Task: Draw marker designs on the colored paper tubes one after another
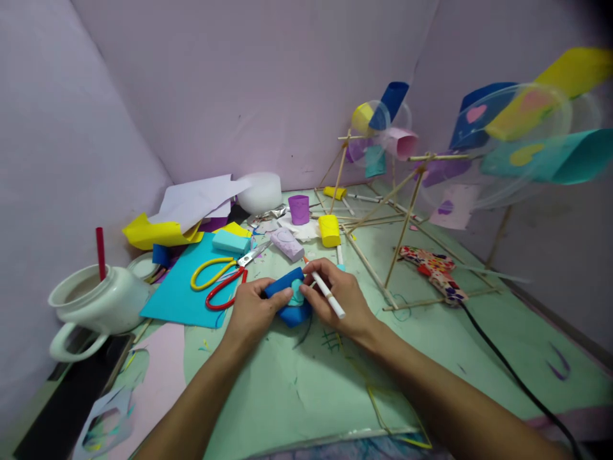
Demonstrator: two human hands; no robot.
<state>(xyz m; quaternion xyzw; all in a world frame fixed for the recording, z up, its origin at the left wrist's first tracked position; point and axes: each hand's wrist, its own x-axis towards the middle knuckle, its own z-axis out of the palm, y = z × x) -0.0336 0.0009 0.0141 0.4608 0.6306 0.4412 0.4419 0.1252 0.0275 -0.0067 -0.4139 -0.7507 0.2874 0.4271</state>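
Note:
My left hand (256, 301) is closed on a rolled blue foam-paper piece (286, 282), its thumb pressing near a small teal cut-out (297, 292) on the surface. My right hand (341, 295) grips a white pen (328, 295) with an orange tip, slanting between the fingers. Its fingertips touch the right edge of the blue piece by the cut-out. Scissors (244, 259) with one yellow and one red handle lie just left of my hands, over a teal sheet (175, 297). Beyond them sit a lilac roll (287, 245), a yellow roll (329, 230) and a purple roll (299, 210).
Two stick frames (416, 191) bearing colourful paper-bladed wheels (522, 121) stand at right. A patterned glue gun (435, 271) with a black cord lies beneath. At left are a white pot (127, 300), paper sheets (191, 201) and a pink scrap (163, 358).

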